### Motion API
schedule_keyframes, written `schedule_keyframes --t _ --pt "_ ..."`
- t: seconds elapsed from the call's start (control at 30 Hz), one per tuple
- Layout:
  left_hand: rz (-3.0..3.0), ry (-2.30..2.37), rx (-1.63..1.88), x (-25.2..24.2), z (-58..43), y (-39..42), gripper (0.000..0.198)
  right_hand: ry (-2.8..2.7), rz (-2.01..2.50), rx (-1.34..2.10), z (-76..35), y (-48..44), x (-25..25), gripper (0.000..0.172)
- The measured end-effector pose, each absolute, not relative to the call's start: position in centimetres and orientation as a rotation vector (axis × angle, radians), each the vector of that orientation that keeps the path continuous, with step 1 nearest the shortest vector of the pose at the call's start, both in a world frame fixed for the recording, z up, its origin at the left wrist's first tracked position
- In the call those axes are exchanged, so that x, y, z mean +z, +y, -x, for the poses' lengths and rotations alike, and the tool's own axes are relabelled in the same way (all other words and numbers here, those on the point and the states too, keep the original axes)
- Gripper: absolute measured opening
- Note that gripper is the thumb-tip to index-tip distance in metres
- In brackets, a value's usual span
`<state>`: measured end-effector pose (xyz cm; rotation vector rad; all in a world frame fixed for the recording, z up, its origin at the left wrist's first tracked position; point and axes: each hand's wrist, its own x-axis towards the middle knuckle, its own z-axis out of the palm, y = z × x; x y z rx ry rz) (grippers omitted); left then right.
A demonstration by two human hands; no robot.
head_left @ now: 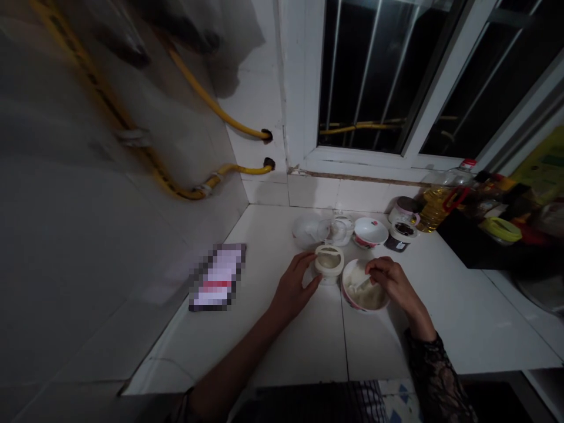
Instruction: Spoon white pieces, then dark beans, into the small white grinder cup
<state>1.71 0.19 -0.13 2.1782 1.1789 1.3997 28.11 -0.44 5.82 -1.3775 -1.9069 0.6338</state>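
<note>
My left hand [294, 286] curls its thumb and fingers around the left side of a small cream-white jar [329, 275], steadying it on the counter. The jar's open top shows pale contents. In my right hand [394, 285], thumb and fingers pinch the handle of a small white spoon [360, 285]. Its far end dips into a white bowl [351, 303] with a red-patterned outside, standing right of the jar. Pale, powdery-looking stuff lies in the bowl; I cannot tell what it is.
Behind stand a clear container [307, 230], a white jar [341, 232], a second bowl [371, 232] and a dark-filled jar [400, 236]. An oil bottle [434, 208] and a black box [462, 241] are right. A blurred-out phone-like object [218, 279] lies left on the counter [304, 346].
</note>
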Motion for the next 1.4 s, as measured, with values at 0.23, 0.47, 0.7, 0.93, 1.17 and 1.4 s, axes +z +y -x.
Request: schedule_keyframes --t 0.23,0.47,0.7,0.93,1.17,1.4 --pt "-2.117 1.167 1.42 -0.4 -1.7 0.1 0.031 -1.471 1.348 0.916 -28.3 0.1 6.1 0.013" --pt "-2.157 1.167 1.371 -0.2 -1.5 -0.2 0.033 -1.361 1.363 0.9 -28.6 0.4 6.1 0.011" --pt "-2.164 1.158 1.365 -0.1 -1.4 -0.2 0.033 -1.307 1.386 0.887 -28.9 0.6 5.9 0.012" --pt "-2.171 1.162 1.342 -0.2 -1.4 -0.2 0.034 -1.313 1.418 0.831 -28.6 0.5 6.0 0.013" --pt "-2.157 1.163 1.333 -0.2 -1.3 -0.2 0.034 -1.259 1.334 0.884 -28.8 0.5 6.1 0.011" --pt "-2.176 1.158 1.325 -0.2 -1.3 -0.2 0.036 -1.204 1.246 0.846 -28.7 0.7 6.2 0.011"
